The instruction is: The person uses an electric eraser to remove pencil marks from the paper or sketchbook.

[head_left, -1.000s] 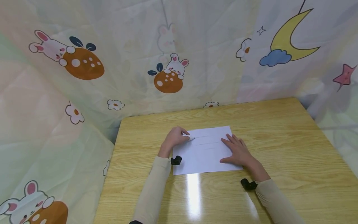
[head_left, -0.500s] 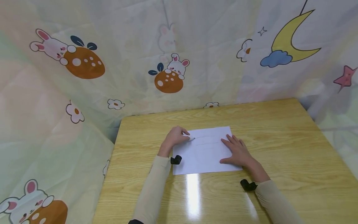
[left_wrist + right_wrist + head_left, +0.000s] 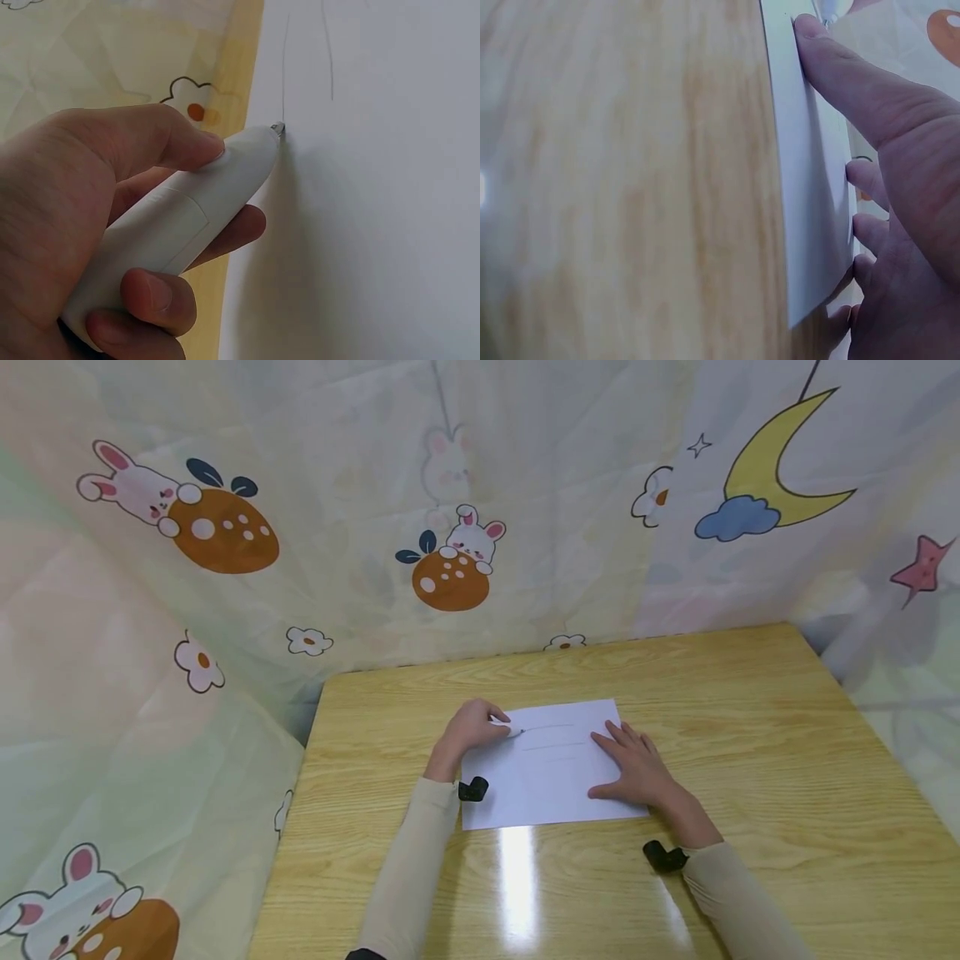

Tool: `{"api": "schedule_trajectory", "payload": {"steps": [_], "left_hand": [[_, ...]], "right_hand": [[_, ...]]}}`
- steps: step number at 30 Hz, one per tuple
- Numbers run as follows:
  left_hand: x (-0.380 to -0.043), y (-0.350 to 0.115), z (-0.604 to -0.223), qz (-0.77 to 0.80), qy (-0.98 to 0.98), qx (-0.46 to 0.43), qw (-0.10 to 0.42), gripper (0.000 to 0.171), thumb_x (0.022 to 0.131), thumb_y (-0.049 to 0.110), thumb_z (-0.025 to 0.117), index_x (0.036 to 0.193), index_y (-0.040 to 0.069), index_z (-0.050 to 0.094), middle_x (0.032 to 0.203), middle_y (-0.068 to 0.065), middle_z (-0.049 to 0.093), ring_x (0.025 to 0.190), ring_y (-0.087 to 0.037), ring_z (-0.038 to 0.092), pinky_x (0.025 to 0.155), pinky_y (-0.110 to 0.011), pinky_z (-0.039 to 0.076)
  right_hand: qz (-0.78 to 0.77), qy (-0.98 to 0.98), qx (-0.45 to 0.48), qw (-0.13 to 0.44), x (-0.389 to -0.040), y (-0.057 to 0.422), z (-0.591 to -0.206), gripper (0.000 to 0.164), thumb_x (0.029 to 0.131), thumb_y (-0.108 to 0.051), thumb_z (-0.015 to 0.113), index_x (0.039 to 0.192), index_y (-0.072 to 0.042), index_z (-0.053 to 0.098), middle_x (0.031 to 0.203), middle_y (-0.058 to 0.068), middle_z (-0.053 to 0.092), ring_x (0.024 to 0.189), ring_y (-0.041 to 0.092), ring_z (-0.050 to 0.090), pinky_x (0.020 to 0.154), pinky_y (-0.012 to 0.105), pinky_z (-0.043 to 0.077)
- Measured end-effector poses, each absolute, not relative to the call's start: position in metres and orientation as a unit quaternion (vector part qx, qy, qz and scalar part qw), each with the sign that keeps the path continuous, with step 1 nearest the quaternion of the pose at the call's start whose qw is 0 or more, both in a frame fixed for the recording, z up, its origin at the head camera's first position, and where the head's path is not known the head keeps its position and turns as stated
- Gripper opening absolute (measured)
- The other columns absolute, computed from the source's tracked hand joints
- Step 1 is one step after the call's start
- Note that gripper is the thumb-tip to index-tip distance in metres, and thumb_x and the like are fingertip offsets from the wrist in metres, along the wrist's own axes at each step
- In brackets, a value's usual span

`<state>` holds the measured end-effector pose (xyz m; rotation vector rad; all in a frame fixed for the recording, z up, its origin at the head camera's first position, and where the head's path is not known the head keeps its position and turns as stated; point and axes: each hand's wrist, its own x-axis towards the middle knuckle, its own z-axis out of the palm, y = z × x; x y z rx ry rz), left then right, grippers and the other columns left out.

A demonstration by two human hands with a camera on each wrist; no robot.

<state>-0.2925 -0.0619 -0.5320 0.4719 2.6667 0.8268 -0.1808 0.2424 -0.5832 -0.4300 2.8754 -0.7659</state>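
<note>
A white sheet of paper (image 3: 540,793) lies on the table and bears 3 thin grey lines, the lowest very faint. My left hand (image 3: 471,731) grips a thick white pen (image 3: 195,202) with a metal tip; it looks like a correction pen. In the left wrist view the tip meets the end of one line (image 3: 284,67), the top one in the head view. Whether it touches the paper is hard to tell. At the sheet's right side my right hand (image 3: 637,768) rests with spread fingers, its thumb (image 3: 840,60) near the front edge.
The wooden table (image 3: 750,735) extends on all sides of the sheet, with a bright reflection in front. A printed cloth (image 3: 337,527) hangs behind the table and at its sides. Each wrist carries a small black camera, the left one (image 3: 472,789) above the paper.
Almost nothing differs: the whole head view shifts very slightly, while both hands, the pen and the paper keep their places.
</note>
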Motion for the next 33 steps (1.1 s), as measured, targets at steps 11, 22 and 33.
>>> {"api": "schedule_trajectory", "payload": {"steps": [11,22,33], "left_hand": [[-0.2955,-0.06,-0.5317,0.278,0.932,0.165,0.164,0.021,0.084,0.028,0.071,0.101,0.017,0.078,0.106,0.002,0.069,0.081,-0.011,0.058,0.07,-0.029,0.047],[-0.2955,-0.0619,-0.5326,0.297,0.926,0.163,0.168,0.019,0.084,0.027,0.072,0.098,0.016,0.078,0.104,0.002,0.069,0.078,-0.012,0.058,0.067,-0.03,0.047],[-0.2963,-0.0614,-0.5331,0.307,0.922,0.162,0.17,0.019,0.083,0.026,0.073,0.098,0.014,0.078,0.103,0.001,0.069,0.077,-0.012,0.057,0.066,-0.029,0.046]], "right_hand": [[-0.253,0.954,-0.145,0.066,-0.1809,0.2419,-0.5834,0.105,0.068,-0.059,0.081,0.148,-0.006,0.04,0.156,0.023,0.02,0.142,0.046,0.009,0.108,0.063,0.004],[-0.252,0.955,-0.144,0.065,-0.1806,0.2423,-0.5856,0.105,0.067,-0.06,0.08,0.148,-0.007,0.04,0.156,0.023,0.021,0.142,0.045,0.009,0.108,0.062,0.003],[-0.25,0.956,-0.135,0.07,-0.1805,0.2418,-0.5852,0.105,0.068,-0.061,0.08,0.149,-0.009,0.039,0.157,0.021,0.019,0.143,0.043,0.007,0.109,0.062,0.002]]}}
